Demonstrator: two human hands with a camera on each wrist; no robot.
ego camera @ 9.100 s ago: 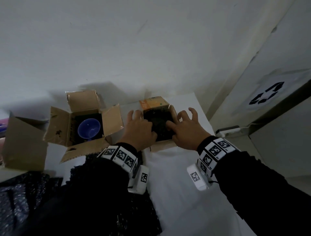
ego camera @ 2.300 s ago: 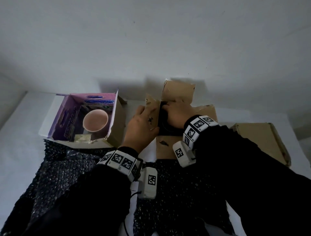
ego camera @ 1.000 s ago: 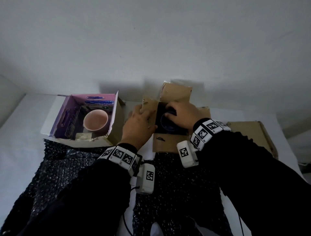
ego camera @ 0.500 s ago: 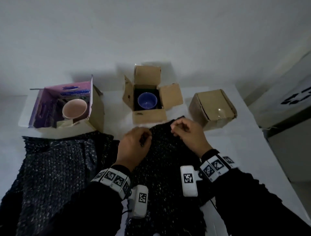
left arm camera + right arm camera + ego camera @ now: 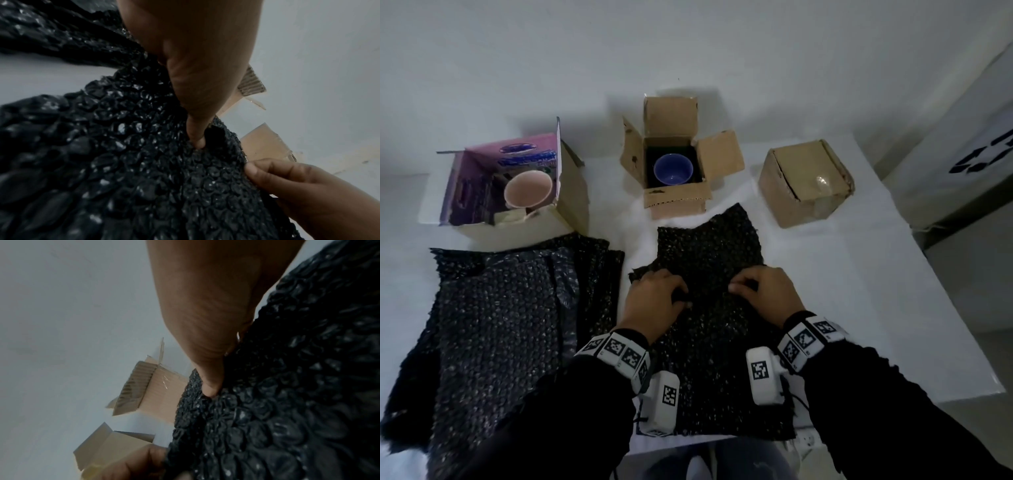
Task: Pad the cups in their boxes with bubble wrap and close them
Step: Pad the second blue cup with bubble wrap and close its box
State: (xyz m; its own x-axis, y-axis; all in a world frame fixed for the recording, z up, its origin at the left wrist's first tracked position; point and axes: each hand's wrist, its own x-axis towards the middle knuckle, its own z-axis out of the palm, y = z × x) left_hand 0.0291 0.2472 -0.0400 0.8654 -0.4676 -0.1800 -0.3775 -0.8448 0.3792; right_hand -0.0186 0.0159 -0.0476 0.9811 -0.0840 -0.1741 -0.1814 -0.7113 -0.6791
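A black bubble wrap sheet [image 5: 709, 260] lies on the white table [image 5: 876, 274] in front of an open brown box [image 5: 678, 202] that holds a blue cup [image 5: 673, 169]. My left hand [image 5: 654, 301] and right hand [image 5: 763, 291] both pinch this sheet near its middle, a short gap apart. In the left wrist view the left thumb [image 5: 195, 136] digs into the bubble wrap [image 5: 144, 170]. The right wrist view shows the right thumb [image 5: 209, 389] pressed into the bubble wrap [image 5: 277, 402]. At the left, a purple-lined open box [image 5: 482, 192] holds a pink cup [image 5: 527, 190].
A closed brown box [image 5: 808, 185] sits at the right rear of the table. A larger pile of black bubble wrap [image 5: 493, 315] covers the table's left front. The white wall rises just behind the boxes. The table's right edge [image 5: 962, 329] drops to the floor.
My hands left the blue cup's box, came back toward me and took hold of the bubble wrap sheet. Since half a second ago they slid nearer along it.
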